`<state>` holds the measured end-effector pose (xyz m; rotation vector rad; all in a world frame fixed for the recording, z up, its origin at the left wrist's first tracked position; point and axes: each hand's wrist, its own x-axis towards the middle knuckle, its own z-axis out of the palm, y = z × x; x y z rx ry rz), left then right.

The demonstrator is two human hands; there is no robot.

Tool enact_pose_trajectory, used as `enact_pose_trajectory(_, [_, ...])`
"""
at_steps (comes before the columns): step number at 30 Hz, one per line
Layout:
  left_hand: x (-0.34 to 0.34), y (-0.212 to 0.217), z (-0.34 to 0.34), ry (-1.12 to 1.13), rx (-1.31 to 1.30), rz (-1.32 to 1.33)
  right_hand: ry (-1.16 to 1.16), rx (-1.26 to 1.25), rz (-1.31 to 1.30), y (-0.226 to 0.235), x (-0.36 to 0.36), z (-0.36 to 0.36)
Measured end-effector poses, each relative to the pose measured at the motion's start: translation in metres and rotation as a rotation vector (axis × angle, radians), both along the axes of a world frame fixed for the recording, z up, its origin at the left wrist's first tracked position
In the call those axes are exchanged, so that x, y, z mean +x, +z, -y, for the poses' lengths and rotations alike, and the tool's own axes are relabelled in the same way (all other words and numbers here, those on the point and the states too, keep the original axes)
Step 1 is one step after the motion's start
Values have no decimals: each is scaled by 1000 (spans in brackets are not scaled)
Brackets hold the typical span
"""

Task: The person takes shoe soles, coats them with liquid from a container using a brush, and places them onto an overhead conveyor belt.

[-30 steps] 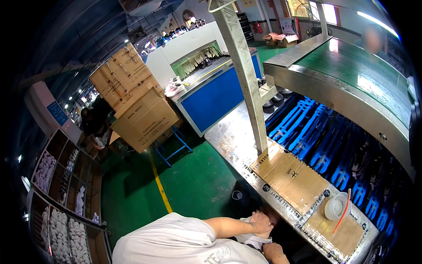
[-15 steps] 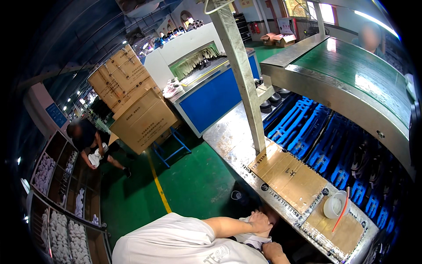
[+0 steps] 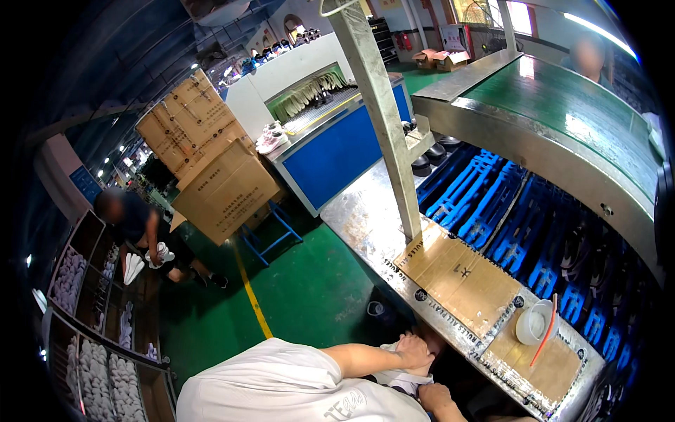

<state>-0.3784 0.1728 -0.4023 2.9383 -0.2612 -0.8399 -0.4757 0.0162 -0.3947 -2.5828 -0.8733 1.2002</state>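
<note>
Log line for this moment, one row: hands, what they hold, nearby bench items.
left hand: gripping white item below bench edge | right hand: on same item | bench: cardboard sheet, white cup with orange stick | background: person at shelves

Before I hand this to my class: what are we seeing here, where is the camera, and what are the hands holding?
It is one wide, bent view from a camera on a worker's head, looking down. The left hand and right hand grip a pale, partly hidden item low beside a steel workbench. On it lie flat brown cardboard sheets and a small white cup with an orange stick. Blue plastic racks sit beyond. Another person bends by shelves.
</note>
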Motion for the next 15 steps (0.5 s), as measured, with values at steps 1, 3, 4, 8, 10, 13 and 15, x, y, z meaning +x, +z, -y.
enact_pose_trajectory(1, [0,2,0,-5,3,3,-10,36,23,-5,-2,2])
enact_pose_trajectory(3, [1,6,0,-1,-5,-4,-22,72,43,-9,-3,2])
enact_pose_trajectory(4, [1,7,0,4,-12,-8,-22,60,35,-9,-2,1])
enact_pose_trajectory(8, [0,0,0,2,-1,2,-18,52,29,-7,-1,1])
enact_pose_trajectory(10, [-1,-2,0,14,12,23,-18,59,32,-8,-1,1])
enact_pose_trajectory(13, [0,0,2,7,30,35,-7,36,28,-2,1,1])
enact_pose_trajectory(15, [2,1,2,7,25,16,3,6,19,-2,1,1])
